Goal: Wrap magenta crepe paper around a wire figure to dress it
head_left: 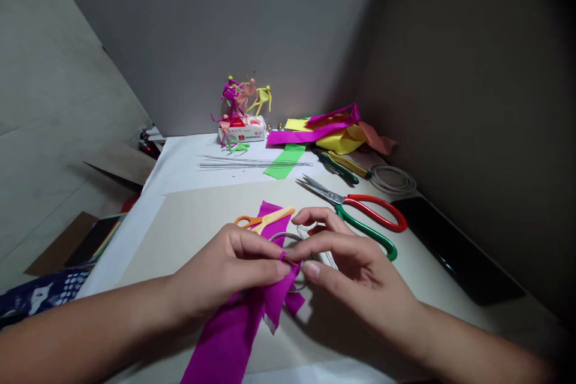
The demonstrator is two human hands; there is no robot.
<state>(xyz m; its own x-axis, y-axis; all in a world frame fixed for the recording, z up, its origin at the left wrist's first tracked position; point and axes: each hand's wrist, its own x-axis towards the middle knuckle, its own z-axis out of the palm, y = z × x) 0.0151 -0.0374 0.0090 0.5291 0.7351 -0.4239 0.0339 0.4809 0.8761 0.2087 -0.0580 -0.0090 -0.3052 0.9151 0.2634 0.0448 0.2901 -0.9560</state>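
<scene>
My left hand [245, 261] pinches a piece of magenta crepe paper [275, 297] between thumb and forefinger. Opposite it, my right hand [348, 258] is closed on the same piece, thumb and forefinger at its upper edge. The exact spot between the fingertips is partly hidden. A grey ring [300, 289], perhaps a roll of tape or coiled wire, shows behind the held paper. Under my left hand lies a longer magenta strip [225, 342]. Small scissors with orange and pale yellow handles [261, 221] rest on the magenta paper just beyond my hands.
Large scissors with red and green handles [355, 207] lie to the right, beside a black phone-like slab [454, 252]. Farther back are pliers [339, 167], a coil of white cord [393, 179], thin wires [243, 164], crepe strips [333, 132] and small wire figures [245, 96] on a box [243, 131].
</scene>
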